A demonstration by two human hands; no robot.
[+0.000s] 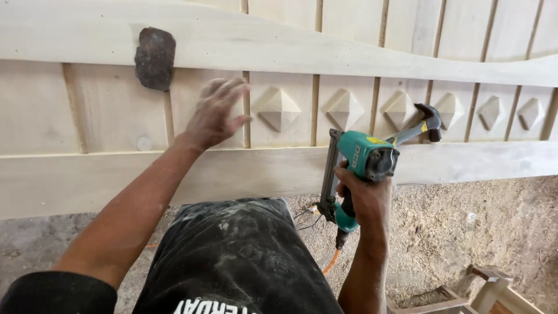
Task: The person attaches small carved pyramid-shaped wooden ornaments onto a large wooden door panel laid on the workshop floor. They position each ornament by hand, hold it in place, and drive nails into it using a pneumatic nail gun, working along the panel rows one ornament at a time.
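label: small yellow sticker | on teal nail gun top

A long piece of pale, unfinished woodwork fills the upper part of the view, built of wide horizontal rails with upright slats between them and a curving top rail. A row of small raised pyramid blocks sits in the panels to the right. A dark, rough lump, perhaps a stone, rests against the upper rail. Below, the floor is grey and thickly strewn with sawdust. Some wooden offcuts lie at the lower right. Soft, even daylight falls over everything.
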